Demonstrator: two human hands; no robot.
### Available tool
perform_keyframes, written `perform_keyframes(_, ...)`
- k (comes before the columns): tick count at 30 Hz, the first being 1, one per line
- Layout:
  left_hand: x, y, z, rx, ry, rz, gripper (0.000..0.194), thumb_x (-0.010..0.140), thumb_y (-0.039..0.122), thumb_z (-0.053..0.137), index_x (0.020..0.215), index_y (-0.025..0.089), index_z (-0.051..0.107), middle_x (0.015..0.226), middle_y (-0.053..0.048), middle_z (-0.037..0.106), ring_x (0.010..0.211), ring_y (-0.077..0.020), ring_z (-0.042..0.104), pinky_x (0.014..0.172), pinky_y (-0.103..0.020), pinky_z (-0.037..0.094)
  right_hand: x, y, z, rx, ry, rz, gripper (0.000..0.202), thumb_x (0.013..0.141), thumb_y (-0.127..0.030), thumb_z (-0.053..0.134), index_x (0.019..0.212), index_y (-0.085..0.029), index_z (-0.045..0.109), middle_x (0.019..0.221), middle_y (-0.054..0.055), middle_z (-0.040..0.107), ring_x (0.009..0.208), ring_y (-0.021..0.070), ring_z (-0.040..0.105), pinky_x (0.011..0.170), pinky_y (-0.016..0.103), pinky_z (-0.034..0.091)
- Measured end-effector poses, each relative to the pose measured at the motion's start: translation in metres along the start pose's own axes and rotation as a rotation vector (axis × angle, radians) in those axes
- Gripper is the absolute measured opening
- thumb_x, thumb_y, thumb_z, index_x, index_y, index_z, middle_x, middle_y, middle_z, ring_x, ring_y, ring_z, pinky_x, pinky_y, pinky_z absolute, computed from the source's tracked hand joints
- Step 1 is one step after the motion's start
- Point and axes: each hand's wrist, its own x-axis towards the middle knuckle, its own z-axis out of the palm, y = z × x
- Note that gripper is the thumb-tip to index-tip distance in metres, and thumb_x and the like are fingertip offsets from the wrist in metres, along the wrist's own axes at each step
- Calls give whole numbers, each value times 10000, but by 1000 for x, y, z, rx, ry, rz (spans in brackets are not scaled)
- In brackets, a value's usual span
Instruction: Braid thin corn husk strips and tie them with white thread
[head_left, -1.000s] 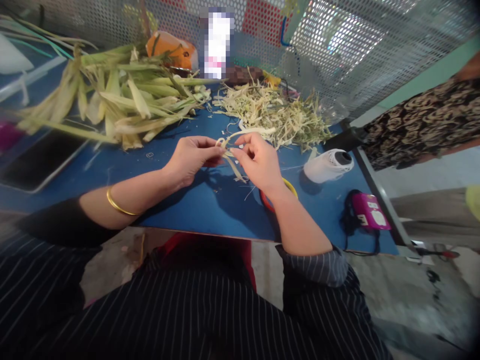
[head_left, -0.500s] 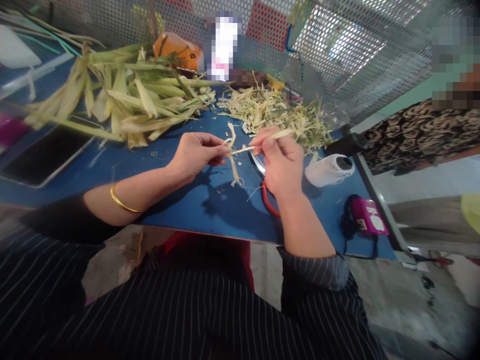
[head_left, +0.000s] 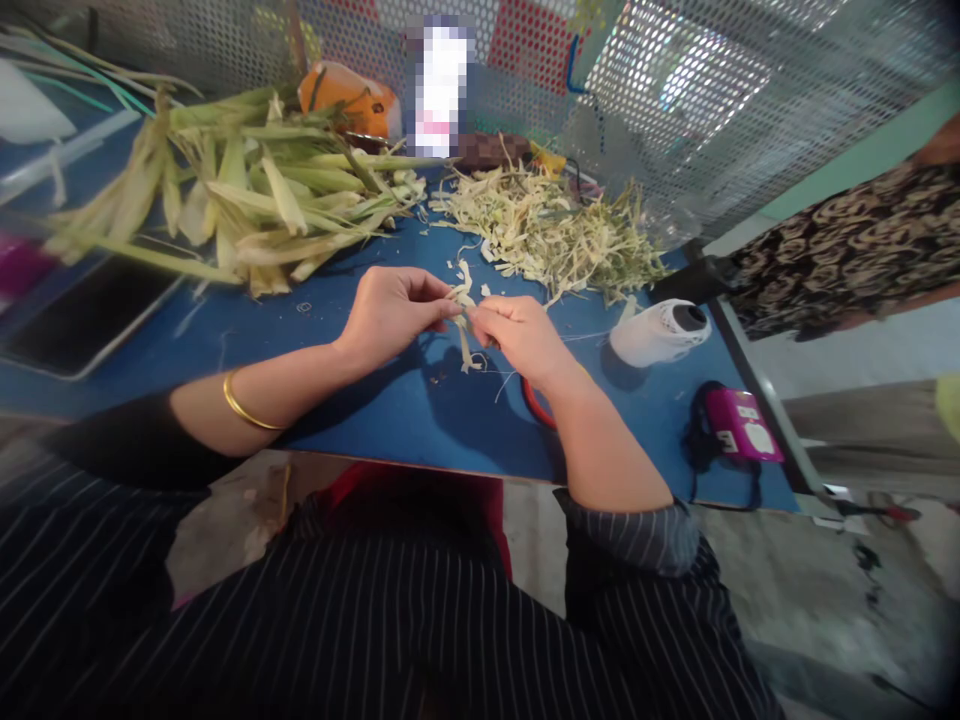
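Observation:
Between thumb and fingers, my left hand (head_left: 397, 312) pinches a small bunch of pale corn husk strips (head_left: 465, 345), whose ends stick out above and below. Close beside it, nearly touching, my right hand (head_left: 519, 335) is closed with its fingertips on the same strips. What exactly lies inside the right fingertips is hidden. Under the right wrist shows the red handle of scissors (head_left: 538, 405); their blades are covered by the hand. A fine white thread runs across the tabletop near the strips, and a white thread spool (head_left: 651, 335) lies to the right.
Whole corn husks (head_left: 262, 190) are heaped at the back left, and shredded husk (head_left: 555, 230) at the back right. A dark phone (head_left: 94, 310) lies on the left of the blue table (head_left: 360, 425). A purple box (head_left: 742, 425) with a cord sits near the right edge. A patterned sleeve (head_left: 840, 240) shows beyond.
My right hand has moved left and down to meet the left fingertips. The long strip that stuck out past its fingers no longer shows. My left hand has stayed nearly in place.

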Motion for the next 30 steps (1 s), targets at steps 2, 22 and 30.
perform_keyframes(2, 0, -4, 0, 42, 0, 46, 171, 717, 297, 749, 777, 137, 748, 692, -53, 717, 594, -137, 657, 577, -243, 507, 1, 1, 2, -11, 4, 20, 405, 891, -330, 498, 514, -180, 497, 493, -41, 415, 514, 88, 366, 578, 278, 285)
perform_keyframes(22, -10, 3, -1, 398, -158, 209, 175, 773, 297, 657, 736, 178, 780, 624, -16, 697, 597, -143, 598, 575, -241, 403, 5, 9, 10, 154, 137, 8, 115, 798, -257, 633, 720, -185, 587, 580, -43, 506, 549, 87, 432, 522, 251, 334)
perform_keyframes(30, -8, 0, 1, 253, -304, 86, 140, 742, 255, 700, 800, 188, 808, 660, -28, 735, 626, -163, 662, 609, -242, 482, 4, 8, 10, 281, 270, -2, 210, 862, -341, 609, 728, -207, 520, 548, -60, 484, 467, 68, 432, 497, 236, 357)
